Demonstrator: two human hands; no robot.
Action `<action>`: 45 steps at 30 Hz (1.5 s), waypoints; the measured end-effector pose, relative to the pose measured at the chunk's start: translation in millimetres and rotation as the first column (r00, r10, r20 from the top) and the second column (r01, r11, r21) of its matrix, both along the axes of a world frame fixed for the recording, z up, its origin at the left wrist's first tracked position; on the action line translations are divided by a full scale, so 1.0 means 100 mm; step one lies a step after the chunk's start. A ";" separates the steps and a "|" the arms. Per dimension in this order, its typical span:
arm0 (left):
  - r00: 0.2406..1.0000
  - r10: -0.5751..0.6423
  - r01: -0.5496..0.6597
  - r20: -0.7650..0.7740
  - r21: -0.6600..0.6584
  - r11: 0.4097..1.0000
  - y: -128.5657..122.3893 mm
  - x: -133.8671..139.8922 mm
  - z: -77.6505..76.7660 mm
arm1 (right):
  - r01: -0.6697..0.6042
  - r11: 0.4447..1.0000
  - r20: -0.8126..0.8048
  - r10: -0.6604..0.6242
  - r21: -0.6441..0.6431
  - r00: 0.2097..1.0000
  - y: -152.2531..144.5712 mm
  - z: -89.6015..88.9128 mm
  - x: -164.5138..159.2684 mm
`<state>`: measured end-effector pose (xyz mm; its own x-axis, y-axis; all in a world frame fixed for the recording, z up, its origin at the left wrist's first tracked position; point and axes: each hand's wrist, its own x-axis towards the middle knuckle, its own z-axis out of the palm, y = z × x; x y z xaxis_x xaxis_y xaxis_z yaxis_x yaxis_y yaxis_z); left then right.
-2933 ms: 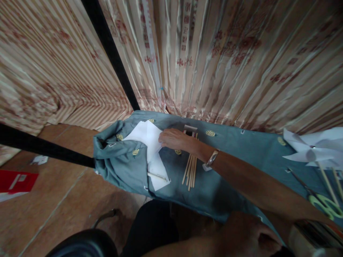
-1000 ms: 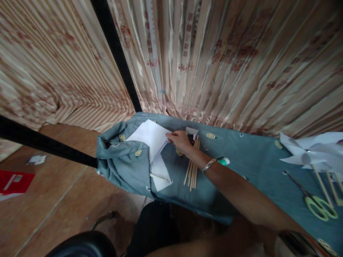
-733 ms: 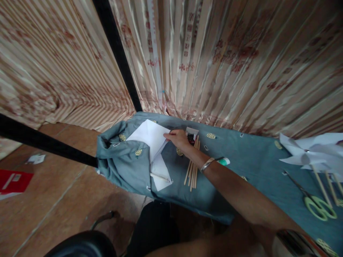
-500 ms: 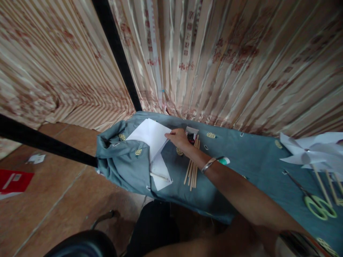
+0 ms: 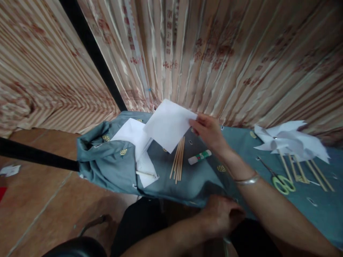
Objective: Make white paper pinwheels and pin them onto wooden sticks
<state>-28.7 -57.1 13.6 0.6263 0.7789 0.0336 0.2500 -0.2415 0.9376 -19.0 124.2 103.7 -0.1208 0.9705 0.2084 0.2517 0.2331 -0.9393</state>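
Note:
My right hand [image 5: 207, 130], with a silver bangle at the wrist, pinches the right corner of a white square sheet of paper [image 5: 170, 125]. The sheet is raised and tilted above the table. Below and left of it, a stack of white paper [image 5: 127, 130] lies partly under a fold of the cloth. My left hand [image 5: 223, 214] is low at the table's front edge, blurred, with its fingers curled and partly hidden. Between the hands are a glue stick [image 5: 199, 157] and a bundle of thin wooden sticks [image 5: 178, 162].
White paper pinwheels [image 5: 289, 141] on sticks lie at the right, beside green-handled scissors [image 5: 281, 182]. A pencil-like stick [image 5: 146, 174] rests on paper at the left. A grey-green cloth [image 5: 107, 171] covers the table. Black poles [image 5: 93, 53] and a striped curtain [image 5: 209, 53] stand behind.
My right hand has lifted one sheet off the stack and carried it right and up. My left hand has come into view at the table edge. The view has turned rightward.

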 end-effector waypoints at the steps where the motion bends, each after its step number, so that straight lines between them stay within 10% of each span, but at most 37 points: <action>1: 1.000 0.012 -0.012 -0.017 0.010 1.000 0.03 -0.04 0.02 | 0.036 0.999 -0.080 -0.038 -0.029 0.996 -0.07 0.02 0.22; 7: 0.958 0.284 -0.266 -0.041 0.246 0.932 0.38 -0.41 0.18 | 0.321 0.897 -0.357 -0.419 -0.303 0.835 -0.57 -0.10 1.39; 13: 0.828 0.524 -0.368 -0.200 0.510 0.777 0.81 -0.74 0.12 | 0.323 0.772 -0.324 -0.552 -0.548 0.768 -0.91 -0.36 1.94; 22: 0.782 0.561 -0.314 -0.272 0.604 0.732 1.11 -0.90 -0.21 | 0.194 0.802 -0.094 -0.296 -0.565 0.951 -1.02 -0.47 2.34; 31: 0.813 0.461 -0.021 -0.357 0.772 0.635 0.88 -0.68 0.01 | -0.019 0.882 0.088 0.068 -0.470 0.994 -0.77 -0.71 2.38; 40: 0.910 0.257 0.100 -0.325 0.773 0.626 0.74 -0.45 -0.04 | 0.209 0.978 0.354 -0.188 -0.021 0.916 -0.84 -0.66 2.06; 45: 0.954 0.227 -0.015 -0.197 0.725 0.689 0.63 -0.43 -0.04 | -0.108 0.949 0.201 0.173 -0.297 0.964 -1.30 -0.42 2.09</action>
<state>-71.7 6.0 9.9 0.5961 0.6557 0.4634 0.5235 -0.7550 0.3949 189.9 -5.8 61.6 -0.2722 0.9551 -0.1175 0.4446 0.0165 -0.8956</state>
